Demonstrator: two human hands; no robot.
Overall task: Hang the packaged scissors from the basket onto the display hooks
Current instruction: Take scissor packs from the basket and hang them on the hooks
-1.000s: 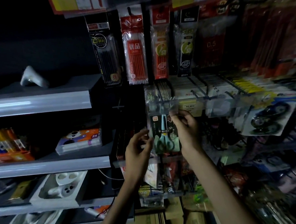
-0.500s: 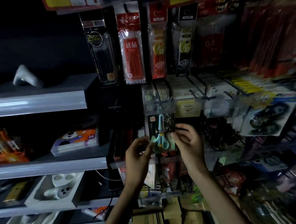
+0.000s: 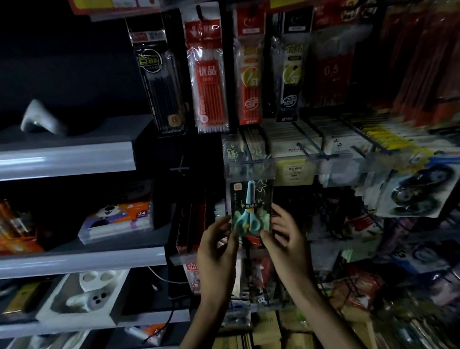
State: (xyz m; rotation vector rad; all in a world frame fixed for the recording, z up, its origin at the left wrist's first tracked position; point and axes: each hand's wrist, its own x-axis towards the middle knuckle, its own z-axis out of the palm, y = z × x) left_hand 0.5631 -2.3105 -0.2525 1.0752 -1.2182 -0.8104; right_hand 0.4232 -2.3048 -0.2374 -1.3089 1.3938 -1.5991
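Now, head view: a dim shop rack, seen forward and slightly downward, blurred toward the right edge.
Packaged scissors (image 3: 251,208): a dark card pack held upright at the middle of the rack. The mint-green handles are low and the blades point up.
Pack's top edge: tucked behind the clear price strip (image 3: 250,170). Whether it sits on a hook cannot be told.
Left hand (image 3: 217,246): raised from below with its back to the camera. The thumb and fingertips close on the pack's lower left edge.
Right hand (image 3: 285,236): the thumb touches the pack's lower right corner and the fingers are loosely spread beside the right edge. Whether it squeezes the pack is unclear.
Hands together: apart, one on each side, with the pack between them.
Display hooks (image 3: 309,141): black wire prongs just above and to the right of the strip, loaded with boxed stationery.
Refill packs (image 3: 207,77): long red and black bags hanging in a row above the hooks.
Correction tape pack (image 3: 418,192): hangs tilted, well to the right of the scissors.
Grey shelves (image 3: 56,160): stacked at left. One holds a box marked 24 (image 3: 117,220), and the one below it holds a white moulded tray (image 3: 87,296).
Cardboard cartons (image 3: 265,341): at the bottom, between the forearms.
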